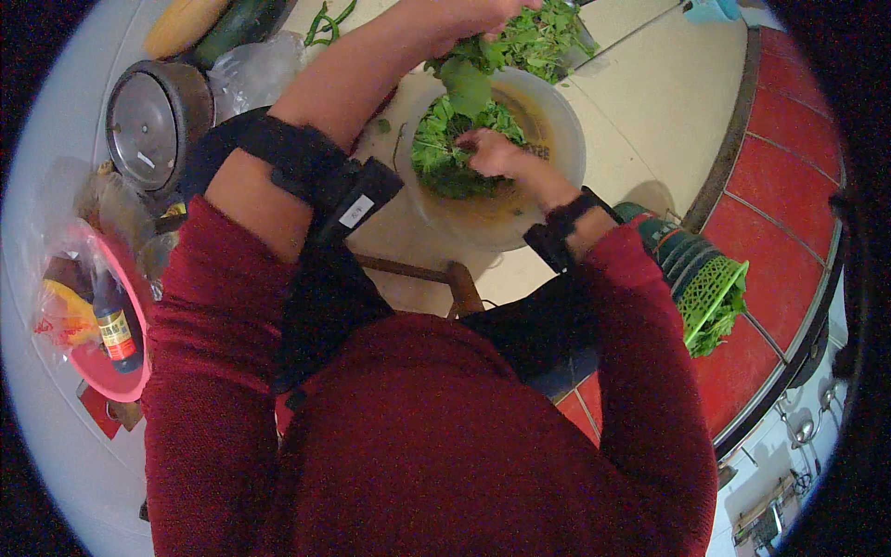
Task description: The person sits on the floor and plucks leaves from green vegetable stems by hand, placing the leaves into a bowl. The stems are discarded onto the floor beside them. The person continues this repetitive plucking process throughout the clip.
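A translucent plastic basin [567, 150] holds brownish water and a bunch of leafy greens [435, 143]. My right hand [495, 154] is inside the basin, its curled fingers at the pale stems of that bunch. At the top edge of the view, my left hand [480, 28] grips a leafy sprig, and one broad leaf [465, 85] hangs from it over the basin's far side. Part of this hand is cut off by the picture's edge. Beyond the basin lies a heap of loose greens [546, 42], partly on a shiny dark surface.
At right, a green plastic basket [710, 299] with greens lies tilted near red tiles [773, 230]. A lidded round pot [143, 129], clear plastic bag [257, 69] and green chillies [327, 24] are at left. A pink basin [104, 376] there holds a sauce bottle [115, 327].
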A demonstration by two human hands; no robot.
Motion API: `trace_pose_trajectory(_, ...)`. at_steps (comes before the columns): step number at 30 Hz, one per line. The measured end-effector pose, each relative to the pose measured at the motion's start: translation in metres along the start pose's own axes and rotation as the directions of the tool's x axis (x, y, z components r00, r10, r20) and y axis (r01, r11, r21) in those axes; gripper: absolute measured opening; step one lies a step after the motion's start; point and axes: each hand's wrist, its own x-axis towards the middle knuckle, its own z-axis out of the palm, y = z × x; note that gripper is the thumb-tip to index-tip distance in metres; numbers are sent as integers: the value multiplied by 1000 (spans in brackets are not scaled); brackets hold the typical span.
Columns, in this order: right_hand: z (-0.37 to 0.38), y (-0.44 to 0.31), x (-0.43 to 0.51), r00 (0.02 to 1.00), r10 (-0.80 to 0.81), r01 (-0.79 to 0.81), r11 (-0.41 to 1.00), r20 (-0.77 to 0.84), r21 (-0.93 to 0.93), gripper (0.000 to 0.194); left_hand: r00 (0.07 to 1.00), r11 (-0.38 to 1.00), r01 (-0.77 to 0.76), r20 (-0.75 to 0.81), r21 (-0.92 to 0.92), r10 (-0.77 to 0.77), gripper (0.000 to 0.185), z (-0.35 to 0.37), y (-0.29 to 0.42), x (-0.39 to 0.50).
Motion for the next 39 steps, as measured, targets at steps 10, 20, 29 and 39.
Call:
trace_pose_trajectory(10, 51, 15, 40, 959, 217, -198, 973, 183, -114, 33, 997, 995, -73, 23, -65, 74, 17, -3, -3, 4)
trace_pose_trajectory(20, -76, -35, -70, 989, 145, -80, 676, -25, 732, 30, 999, 993, 36, -5, 112, -36, 18, 1, 11, 3)
trace_pose_trajectory(29, -108, -72, -132, 964, 119, 102, 658, -237, 746, 16, 978, 991, -80, 199, 111, 56, 21, 7, -9, 5)
trace_pose_trajectory(39, -128, -70, -132, 903, 100, 251, 665, -418, 703, 16, 859, 871, -232, 511, 434, -25, 26, 33, -39, -9)
